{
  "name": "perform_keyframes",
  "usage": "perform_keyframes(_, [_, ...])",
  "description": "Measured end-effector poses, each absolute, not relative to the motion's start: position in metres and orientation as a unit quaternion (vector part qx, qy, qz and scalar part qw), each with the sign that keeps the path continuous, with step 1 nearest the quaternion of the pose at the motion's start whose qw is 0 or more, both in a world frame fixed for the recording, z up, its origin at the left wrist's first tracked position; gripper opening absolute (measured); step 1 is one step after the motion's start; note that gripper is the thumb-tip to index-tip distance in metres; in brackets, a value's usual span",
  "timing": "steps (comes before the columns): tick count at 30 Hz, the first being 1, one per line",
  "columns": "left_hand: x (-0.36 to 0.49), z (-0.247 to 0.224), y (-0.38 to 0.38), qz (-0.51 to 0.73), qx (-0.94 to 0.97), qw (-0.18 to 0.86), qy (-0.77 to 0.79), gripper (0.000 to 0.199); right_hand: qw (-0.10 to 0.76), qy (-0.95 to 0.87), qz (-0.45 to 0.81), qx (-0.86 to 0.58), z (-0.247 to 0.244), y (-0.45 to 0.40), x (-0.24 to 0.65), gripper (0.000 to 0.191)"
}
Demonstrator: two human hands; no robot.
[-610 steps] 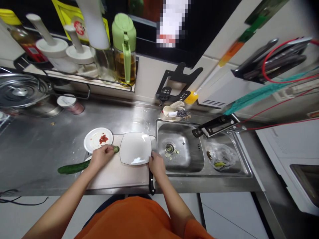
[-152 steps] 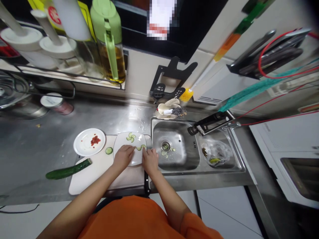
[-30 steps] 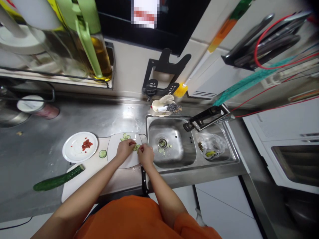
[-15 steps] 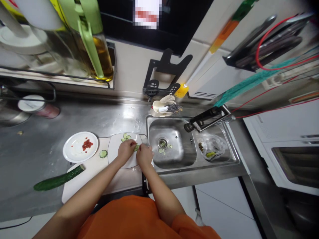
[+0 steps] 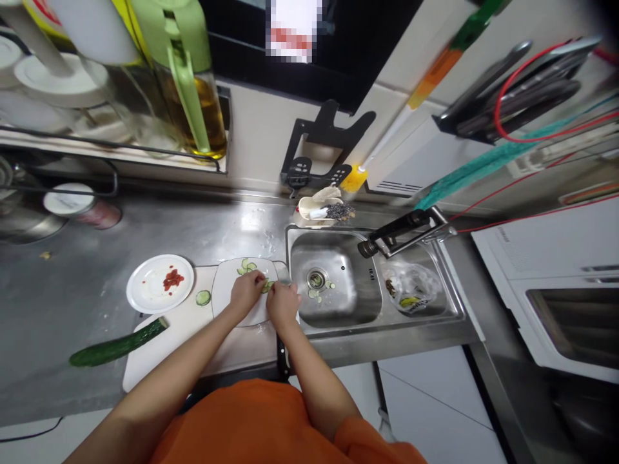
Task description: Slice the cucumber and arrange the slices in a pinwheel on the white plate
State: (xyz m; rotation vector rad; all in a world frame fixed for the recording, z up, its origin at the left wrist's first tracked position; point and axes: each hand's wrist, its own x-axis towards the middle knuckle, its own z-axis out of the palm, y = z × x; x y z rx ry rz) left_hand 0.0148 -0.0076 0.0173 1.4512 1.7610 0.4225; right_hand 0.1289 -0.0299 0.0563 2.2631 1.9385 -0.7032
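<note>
Both hands are over a white square plate (image 5: 224,283) that rests on a white cutting board (image 5: 159,351). My left hand (image 5: 247,295) has its fingers pinched near thin cucumber slices (image 5: 267,286). Close beside it on the right, my right hand (image 5: 283,304) is also closed, fingertips at the same slices; its grip is partly hidden. More cucumber slices (image 5: 246,265) lie in an arc on the plate's upper part. A thicker cucumber piece (image 5: 203,298) sits on the board left of the plate. The cut cucumber (image 5: 118,346) lies across the board's left edge.
A round white plate (image 5: 138,283) with red bits stands at the left. The steel sink (image 5: 348,306) to the right holds some slices, with a faucet (image 5: 396,235) above it. A knife handle (image 5: 283,357) shows at the board's right edge. Behind is an oil bottle (image 5: 213,119).
The whole view has shifted slightly, so things on the left appear a little farther right. Both hands stay at the same slices, with hardly any visible movement.
</note>
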Motion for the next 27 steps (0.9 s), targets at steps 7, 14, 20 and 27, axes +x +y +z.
perform_keyframes(7, [-0.015,0.034,-0.023,0.204,0.56,0.353,0.721,0.019,0.025,0.637,-0.225,0.737,0.067,-0.042,0.136,0.021])
perform_keyframes(14, [-0.101,0.038,-0.061,0.148,0.547,0.226,0.792,0.035,0.033,0.664,-0.238,0.708,0.071,-0.062,0.135,0.018])
perform_keyframes(20, [-0.115,0.039,-0.084,0.028,0.541,0.219,0.812,0.039,0.046,0.689,-0.249,0.679,0.067,-0.075,0.124,0.017])
perform_keyframes(27, [-0.103,0.039,-0.081,-0.017,0.539,0.223,0.812,0.038,0.067,0.712,-0.244,0.655,0.067,-0.084,0.116,0.017])
